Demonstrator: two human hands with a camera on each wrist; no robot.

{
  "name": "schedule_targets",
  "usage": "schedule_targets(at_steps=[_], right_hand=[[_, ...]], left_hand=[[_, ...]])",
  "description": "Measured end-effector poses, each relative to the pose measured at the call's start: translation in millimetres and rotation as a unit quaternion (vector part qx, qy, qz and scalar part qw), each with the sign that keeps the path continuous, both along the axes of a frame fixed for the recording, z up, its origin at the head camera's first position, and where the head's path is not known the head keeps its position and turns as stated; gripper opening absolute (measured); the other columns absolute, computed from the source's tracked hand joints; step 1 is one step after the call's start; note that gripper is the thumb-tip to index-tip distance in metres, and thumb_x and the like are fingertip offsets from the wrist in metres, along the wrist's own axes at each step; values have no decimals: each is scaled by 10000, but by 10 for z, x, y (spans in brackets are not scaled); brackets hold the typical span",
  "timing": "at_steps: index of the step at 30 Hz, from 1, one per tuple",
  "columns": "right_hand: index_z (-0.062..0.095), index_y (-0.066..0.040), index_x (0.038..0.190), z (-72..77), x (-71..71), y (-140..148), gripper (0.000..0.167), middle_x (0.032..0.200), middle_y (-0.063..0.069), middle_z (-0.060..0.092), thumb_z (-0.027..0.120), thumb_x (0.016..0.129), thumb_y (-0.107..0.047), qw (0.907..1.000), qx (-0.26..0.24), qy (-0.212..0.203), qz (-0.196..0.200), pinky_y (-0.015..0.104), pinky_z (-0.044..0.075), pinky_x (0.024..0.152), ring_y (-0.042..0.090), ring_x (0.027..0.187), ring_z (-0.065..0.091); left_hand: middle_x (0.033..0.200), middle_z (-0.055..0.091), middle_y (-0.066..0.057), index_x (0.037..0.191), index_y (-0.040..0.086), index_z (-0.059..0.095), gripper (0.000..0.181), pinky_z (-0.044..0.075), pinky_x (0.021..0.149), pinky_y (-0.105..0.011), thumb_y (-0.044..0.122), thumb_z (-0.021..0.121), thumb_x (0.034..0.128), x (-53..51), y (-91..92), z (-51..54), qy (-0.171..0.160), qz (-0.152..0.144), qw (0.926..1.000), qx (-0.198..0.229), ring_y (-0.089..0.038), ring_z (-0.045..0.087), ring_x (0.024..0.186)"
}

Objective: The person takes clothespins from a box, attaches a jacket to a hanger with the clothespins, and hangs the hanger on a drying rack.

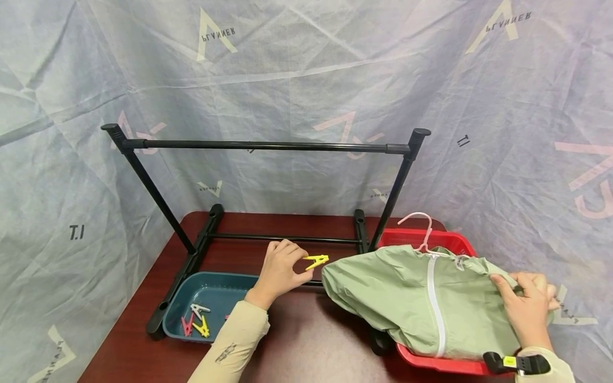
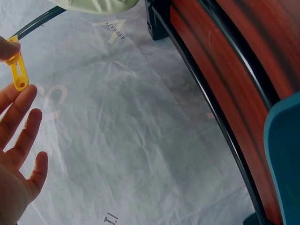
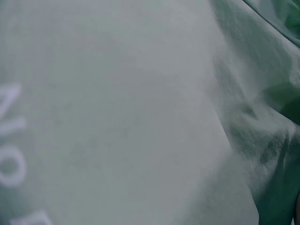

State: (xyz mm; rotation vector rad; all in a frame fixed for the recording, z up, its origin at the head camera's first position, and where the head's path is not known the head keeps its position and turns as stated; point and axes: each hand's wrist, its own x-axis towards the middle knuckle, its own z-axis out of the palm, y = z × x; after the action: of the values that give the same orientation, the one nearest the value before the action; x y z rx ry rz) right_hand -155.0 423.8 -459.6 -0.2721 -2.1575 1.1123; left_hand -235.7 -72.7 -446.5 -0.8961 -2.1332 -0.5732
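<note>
Between thumb and fingers, the left hand [image 1: 283, 270] pinches a yellow clothespin [image 1: 317, 261], just left of a green zip jacket [image 1: 402, 287]. In the left wrist view the same clothespin [image 2: 19, 70] is held at the left edge by the left hand [image 2: 16, 126]. The jacket is on a pink hanger [image 1: 425, 234] and lies over a red basket [image 1: 450, 240]. At the jacket's right side the right hand [image 1: 529, 306] grips the fabric between thumb and fingers. Green fabric [image 3: 140, 112] fills nearly all of the right wrist view.
A black rack [image 1: 268, 145] stands on the dark red table [image 1: 306, 319]. At its left foot a blue tray [image 1: 225, 280] holds several clothespins [image 1: 201, 326] in white, pink and yellow. Printed grey cloth hangs behind and at the sides.
</note>
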Motion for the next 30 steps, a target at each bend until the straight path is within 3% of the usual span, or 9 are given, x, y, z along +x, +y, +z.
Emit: schedule_targets(at_steps=[15,23,30], right_hand=[[584,-87,718,-15,-3,18,238,904,-194,370,742,895,-107,9996,-90,-273,-38,512,54,1001,-46,912,217],[585,-88,713,-10,-8,25,247,899,-197,360,747,895,-128,9992,0,-374,-103,528,48,998,-52,907,205],[584,-83,708,10,-6,10,255,890,-192,349,740,902,-138,9991,60,-392,-142,503,76,979,-59,903,207]], left_hand=[[786,662,13,816,109,720,258,415,755,-424,213,870,633,-34,72,-86,31,-78,10000,-51,-177,582,797],[784,664,20,826,101,722,248,421,786,-428,203,879,664,-38,108,-83,-110,-196,9994,-259,-163,577,792],[792,671,16,850,87,731,230,415,787,-409,195,860,694,-55,160,-99,39,-373,9989,-274,-162,582,796]])
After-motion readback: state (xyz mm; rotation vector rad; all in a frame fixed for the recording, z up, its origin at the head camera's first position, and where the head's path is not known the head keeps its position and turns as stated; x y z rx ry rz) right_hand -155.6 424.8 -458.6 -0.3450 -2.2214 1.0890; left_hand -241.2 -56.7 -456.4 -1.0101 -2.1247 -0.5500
